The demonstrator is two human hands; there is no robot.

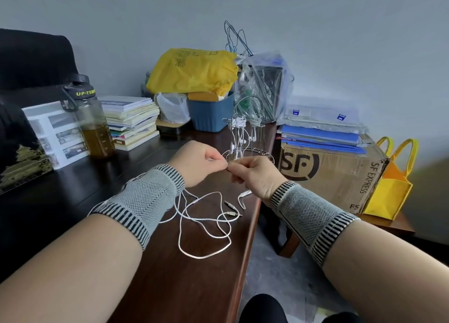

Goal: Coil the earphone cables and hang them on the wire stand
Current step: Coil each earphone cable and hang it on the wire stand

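Several coils already hang on the stand [247, 130]; just before it, both hands [198, 162] [257, 174] pinch a loose cable [204, 225], uncoiled on the surface [170, 286].

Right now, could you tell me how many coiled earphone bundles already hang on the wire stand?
3, possibly more hidden: two close together on the wire stand at its left, one beside another, and a third to their right.

left hand [196, 162]: fingers curled, pinching toward 3 o'clock
right hand [257, 174]: fingers curled, pinching toward 9 o'clock; fingertips of both hands meet
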